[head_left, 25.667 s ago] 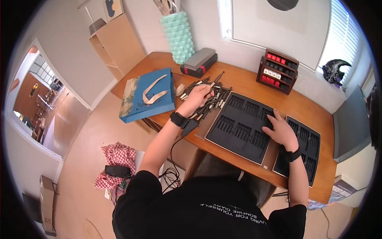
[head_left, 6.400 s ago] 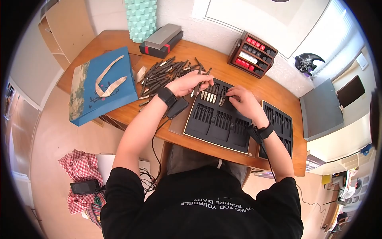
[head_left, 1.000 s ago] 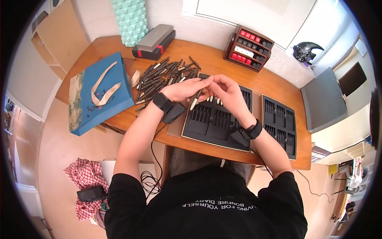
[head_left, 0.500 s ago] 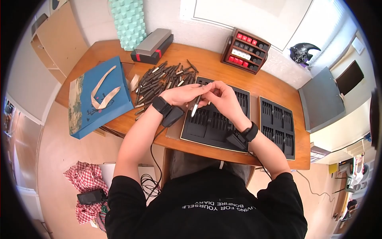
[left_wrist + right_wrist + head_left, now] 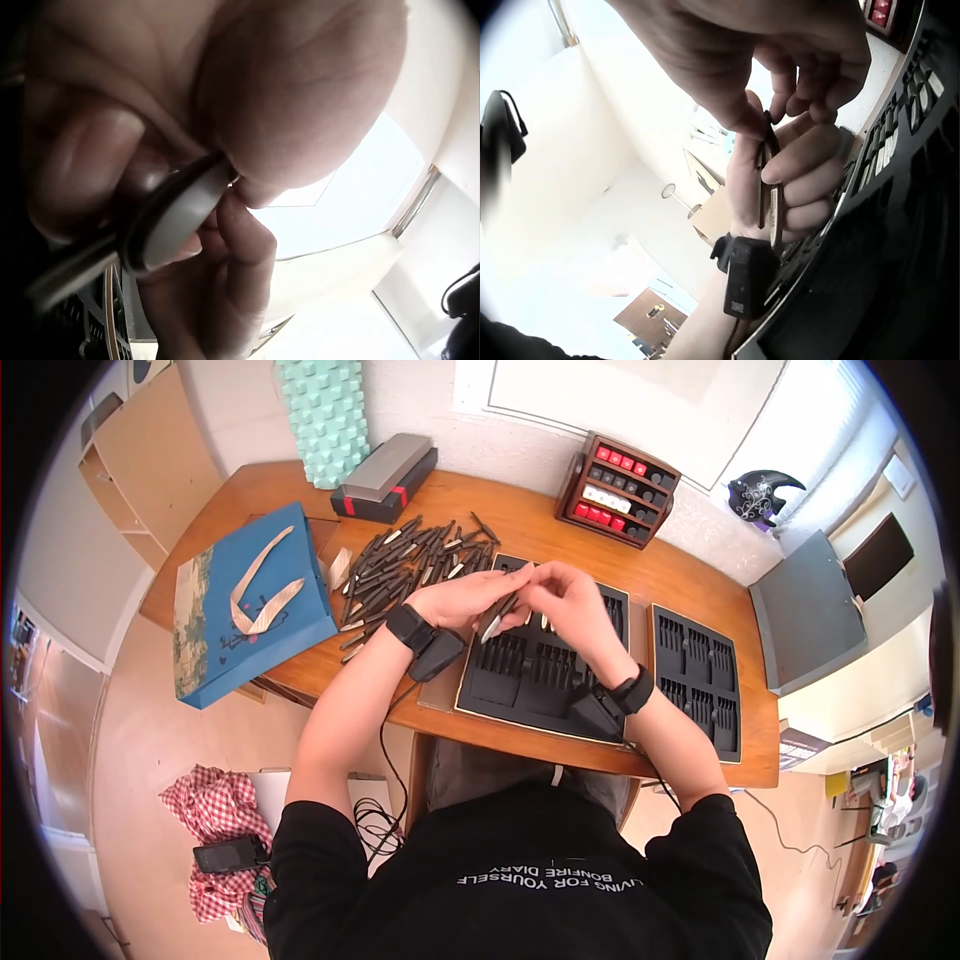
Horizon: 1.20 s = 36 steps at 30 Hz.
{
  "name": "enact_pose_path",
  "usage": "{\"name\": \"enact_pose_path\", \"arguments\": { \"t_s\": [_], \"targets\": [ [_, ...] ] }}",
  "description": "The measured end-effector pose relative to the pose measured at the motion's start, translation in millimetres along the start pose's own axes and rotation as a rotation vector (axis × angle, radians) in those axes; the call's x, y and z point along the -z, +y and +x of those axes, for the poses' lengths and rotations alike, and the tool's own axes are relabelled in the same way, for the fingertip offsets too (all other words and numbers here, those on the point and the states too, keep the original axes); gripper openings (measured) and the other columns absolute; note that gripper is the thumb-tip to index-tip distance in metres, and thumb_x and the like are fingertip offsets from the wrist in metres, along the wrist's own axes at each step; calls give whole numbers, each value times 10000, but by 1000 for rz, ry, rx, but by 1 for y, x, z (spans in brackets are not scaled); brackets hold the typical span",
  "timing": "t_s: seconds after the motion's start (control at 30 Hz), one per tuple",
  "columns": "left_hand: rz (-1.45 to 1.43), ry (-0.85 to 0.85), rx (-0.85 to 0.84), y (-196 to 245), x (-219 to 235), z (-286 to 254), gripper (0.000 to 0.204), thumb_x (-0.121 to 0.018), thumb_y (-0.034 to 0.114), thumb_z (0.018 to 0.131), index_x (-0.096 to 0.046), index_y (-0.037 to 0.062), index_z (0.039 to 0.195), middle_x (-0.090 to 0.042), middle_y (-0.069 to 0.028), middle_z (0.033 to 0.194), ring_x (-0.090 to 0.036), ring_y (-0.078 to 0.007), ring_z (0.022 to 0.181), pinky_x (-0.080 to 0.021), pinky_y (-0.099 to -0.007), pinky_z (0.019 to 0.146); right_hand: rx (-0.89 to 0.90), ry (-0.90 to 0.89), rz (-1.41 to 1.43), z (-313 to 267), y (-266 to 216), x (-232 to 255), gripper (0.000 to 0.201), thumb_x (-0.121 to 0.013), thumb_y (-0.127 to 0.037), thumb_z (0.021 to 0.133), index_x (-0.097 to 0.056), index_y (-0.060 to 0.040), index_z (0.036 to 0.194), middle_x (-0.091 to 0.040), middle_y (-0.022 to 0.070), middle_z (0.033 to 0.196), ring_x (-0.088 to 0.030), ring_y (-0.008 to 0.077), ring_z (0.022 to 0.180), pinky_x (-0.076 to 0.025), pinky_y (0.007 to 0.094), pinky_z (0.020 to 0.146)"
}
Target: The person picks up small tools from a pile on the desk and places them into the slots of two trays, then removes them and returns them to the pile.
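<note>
My left hand holds slim dark sticks between its thumb and fingers; two show side by side in the right wrist view. One has a pale oval face with a dark rim and a thin rod beyond it. My right hand meets the left, its thumb and fingertips pinching the upper end of a stick. Both hands are over a black slotted tray; several pale-faced sticks lie in its far slots, partly hidden by the hands in the head view. A heap of similar sticks lies left of the tray.
A second black slotted tray lies at the right. A blue paper bag stands at the desk's left. Behind are grey and black boxes, a wooden rack with red, black and white pieces, and a black fish-shaped ornament.
Over the last second both hands lower slightly and stay together, and the held stick shifts and tilts between the fingers. Since the oldest frame, several sticks have come to lie in the nearer tray's slots.
</note>
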<state>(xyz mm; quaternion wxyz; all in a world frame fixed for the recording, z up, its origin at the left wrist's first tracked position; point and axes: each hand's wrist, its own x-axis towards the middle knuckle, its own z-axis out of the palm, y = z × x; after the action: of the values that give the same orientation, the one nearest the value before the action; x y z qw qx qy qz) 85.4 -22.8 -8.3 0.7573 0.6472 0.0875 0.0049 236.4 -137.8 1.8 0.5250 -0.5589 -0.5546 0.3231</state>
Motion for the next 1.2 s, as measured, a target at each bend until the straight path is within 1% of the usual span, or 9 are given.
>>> {"name": "enact_pose_path", "arguments": {
  "t_s": [0.1,0.33,0.47,0.53,0.8,0.87,1.0,1.07,1.2],
  "targets": [
    [-102,84,-40,6,-4,-2,427,-388,468,1004,-555,93,888,-434,46,620,-349,-47,506,-261,-207,448,-93,131,112,6,-7,16,137,-621,-104,880,-574,6,948,-645,34,812,-612,89,729,-469,219,636],
    [-96,85,-96,1,3,3,347,-421,375,1007,-532,86,849,-388,64,610,-306,-43,493,-228,-210,447,-32,301,170,20,-8,67,107,-608,-107,895,-566,-38,965,-630,23,802,-619,98,665,-491,215,599],
    [-85,122,-74,2,5,4,344,-415,359,1010,-523,81,838,-379,63,606,-297,-45,487,-226,-213,441,-157,136,-31,21,0,94,149,-610,-109,891,-564,-3,984,-628,47,811,-630,109,647,-514,224,575],
    [-80,131,-65,3,4,4,342,-415,357,1010,-523,82,838,-376,63,605,-296,-45,486,-226,-215,440,-377,-1,-111,16,3,90,176,-620,-97,880,-562,23,995,-628,65,809,-655,132,671,-539,235,584],
    [-72,133,-67,1,5,5,344,-417,357,1010,-527,79,840,-379,62,600,-297,-45,484,-227,-216,436,-352,-20,-421,14,23,79,221,-659,-131,853,-588,19,999,-642,90,833,-667,172,737,-537,287,626],
    [-70,136,-67,2,4,5,345,-416,358,1010,-528,79,841,-380,61,600,-299,-46,485,-228,-216,437,-118,47,-840,6,19,77,209,-649,-136,832,-624,5,984,-663,105,873,-658,234,794,-526,337,700],
    [-55,134,-73,1,5,5,351,-414,363,1010,-533,77,845,-383,59,600,-303,-46,487,-230,-217,438,0,-41,-886,-16,2,64,218,-646,-125,805,-658,-8,988,-674,106,925,-643,257,856,-516,338,775],
    [-51,138,-78,1,5,5,352,-414,364,1010,-534,77,846,-384,58,600,-303,-46,487,-231,-217,438,392,-118,-995,-22,9,62,171,-618,-103,811,-681,-23,948,-680,104,929,-625,294,902,-497,359,822],
    [-52,139,-84,2,3,4,358,-413,369,1009,-535,75,845,-386,58,599,-305,-45,486,-235,-218,436,442,-145,-1084,-27,15,61,166,-604,-90,814,-692,-31,942,-682,112,963,-618,289,936,-476,369,864]
  ]
}}
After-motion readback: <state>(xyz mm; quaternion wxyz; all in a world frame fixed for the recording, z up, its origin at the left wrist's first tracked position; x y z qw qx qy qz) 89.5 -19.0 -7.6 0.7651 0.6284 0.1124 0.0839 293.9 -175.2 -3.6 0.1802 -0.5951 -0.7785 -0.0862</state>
